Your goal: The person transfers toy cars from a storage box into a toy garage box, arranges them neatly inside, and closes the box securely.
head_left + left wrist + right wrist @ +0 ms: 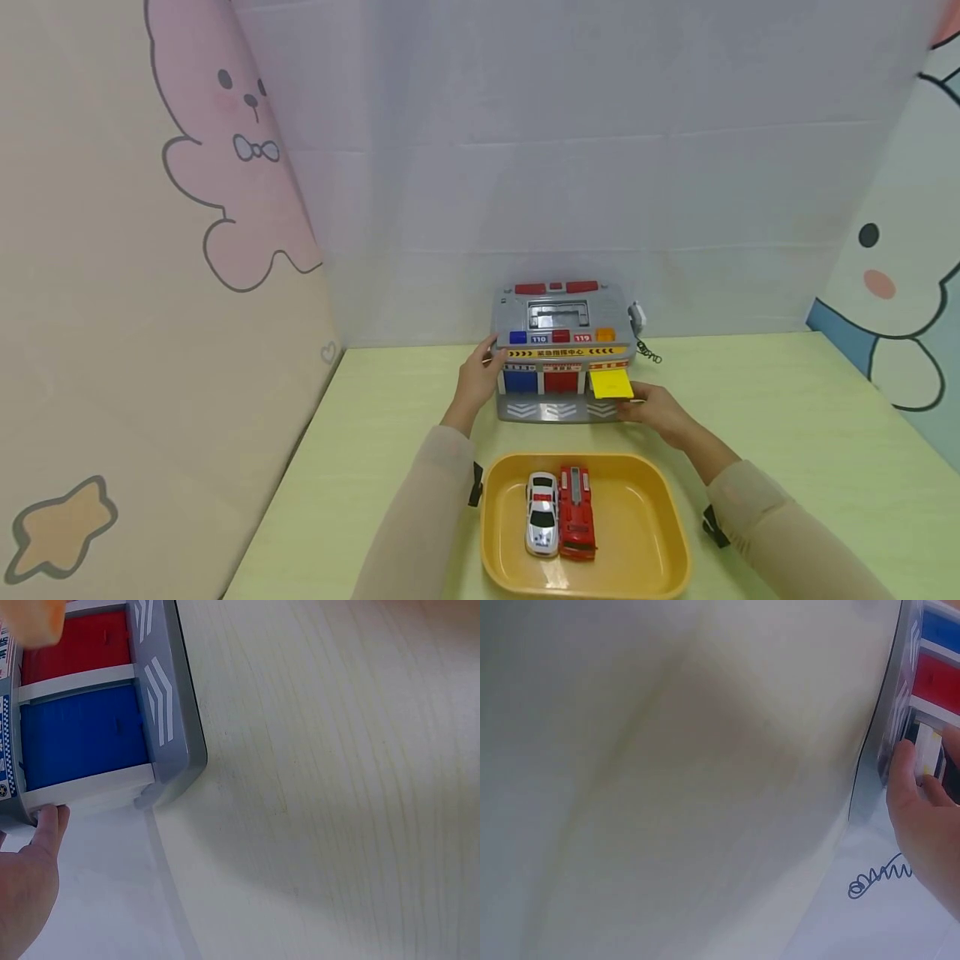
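Observation:
A grey toy rescue station [558,333] stands against the back wall, with blue and red garage doors shut and a yellow door [612,384] swung up at the right. My left hand [478,379] grips the station's left side; in the left wrist view its fingers [48,826] press against the side wall. At the right bay, below the raised door, my right hand [660,412] reaches in from the side. The right wrist view has its thumb and fingers around a small white-and-dark toy vehicle [928,748] at the bay's opening, mostly hidden by the hand.
A yellow tray [637,533] sits in front, between my forearms, holding a white police car [542,514] and a red fire truck [577,513] side by side. A handset [637,317] with a coiled cord [649,353] hangs at the station's right side. Fabric walls enclose the table.

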A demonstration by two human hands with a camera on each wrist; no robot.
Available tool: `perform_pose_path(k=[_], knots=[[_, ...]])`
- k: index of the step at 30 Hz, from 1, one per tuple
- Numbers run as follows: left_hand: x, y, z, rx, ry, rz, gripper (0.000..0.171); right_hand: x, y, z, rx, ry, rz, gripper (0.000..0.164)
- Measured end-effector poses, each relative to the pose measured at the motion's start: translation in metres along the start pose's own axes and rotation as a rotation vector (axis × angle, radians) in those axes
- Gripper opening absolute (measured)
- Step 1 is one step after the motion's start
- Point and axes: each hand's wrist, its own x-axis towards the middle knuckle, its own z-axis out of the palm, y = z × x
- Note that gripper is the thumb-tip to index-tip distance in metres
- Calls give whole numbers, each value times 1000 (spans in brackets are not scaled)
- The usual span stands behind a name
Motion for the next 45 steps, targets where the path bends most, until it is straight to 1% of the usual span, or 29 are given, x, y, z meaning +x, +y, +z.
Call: perform_pose_path(k=[4,6,10,14,16,18,21,24,28,37,40,45], knots=[[0,0,0,4,-1,5,51,-1,-1,-1,17,4,-11,60],[0,-1,0,4,-1,6,51,-2,-2,-2,31,28,-13,59],[0,-2,0,0,-2,5,51,-3,-3,-4,48,91,-27,58],[1,-2,1,-4,-1,4,52,-5,-7,-5,77,168,-67,48],[1,-2,1,-2,0,3,52,-6,-10,-6,85,204,-86,47],[1,-2,1,0,1,0,52,-8,-13,-6,88,241,-92,49],[0,-2,1,2,2,-3,51,-10,-18,-5,98,280,-77,56],[0,-1,1,2,-1,-2,51,-11,-22,-5,67,308,-51,62],[0,0,1,2,-4,-4,52,-11,-28,-7,-18,318,-50,70],[0,0,1,1,-6,-4,52,-6,-43,-7,-221,278,-142,78],[-1,0,0,0,-7,-5,52,-2,-47,-8,-248,250,-154,82],[-2,1,0,-5,-8,-8,52,5,-49,-11,-270,222,-141,87]])
